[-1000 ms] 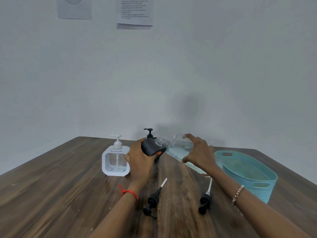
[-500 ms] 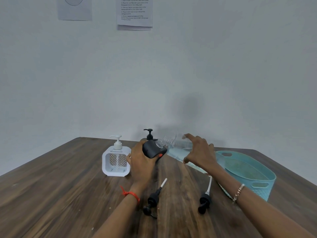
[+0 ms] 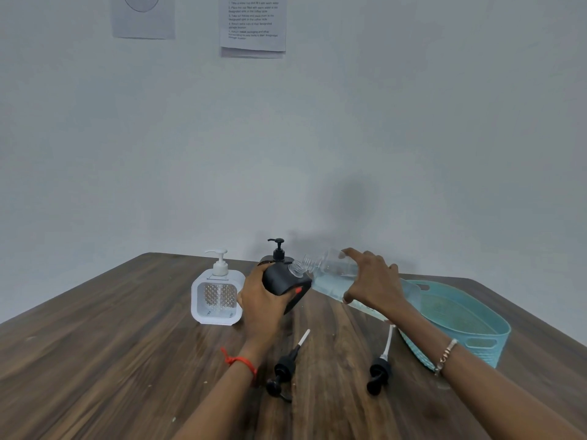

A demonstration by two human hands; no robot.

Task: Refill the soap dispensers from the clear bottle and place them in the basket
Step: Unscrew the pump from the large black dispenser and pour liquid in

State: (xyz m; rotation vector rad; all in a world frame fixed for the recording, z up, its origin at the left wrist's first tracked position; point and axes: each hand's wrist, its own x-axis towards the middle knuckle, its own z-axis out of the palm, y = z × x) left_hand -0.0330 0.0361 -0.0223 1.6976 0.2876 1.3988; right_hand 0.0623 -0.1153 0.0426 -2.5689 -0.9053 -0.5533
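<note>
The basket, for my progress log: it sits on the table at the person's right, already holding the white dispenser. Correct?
Not quite. The basket holds no dispenser; the head view shows the white dispenser standing on the table, left of the hands.

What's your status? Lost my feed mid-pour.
Left hand grips tilted black dispenser. Right hand tips clear bottle, mouth at dispenser opening. Two loose pumps on table; basket unobstructed.

1. A dark wood-grain table (image 3: 95,360) fills the lower half of the frame.
2. A white soap dispenser (image 3: 216,296) stands left of centre.
3. A black dispenser (image 3: 276,254) stands behind it, toward centre.
4. Two loose black pumps (image 3: 282,373) (image 3: 378,373) lie at lower centre.
5. A teal basket (image 3: 476,341) sits at right.
</note>
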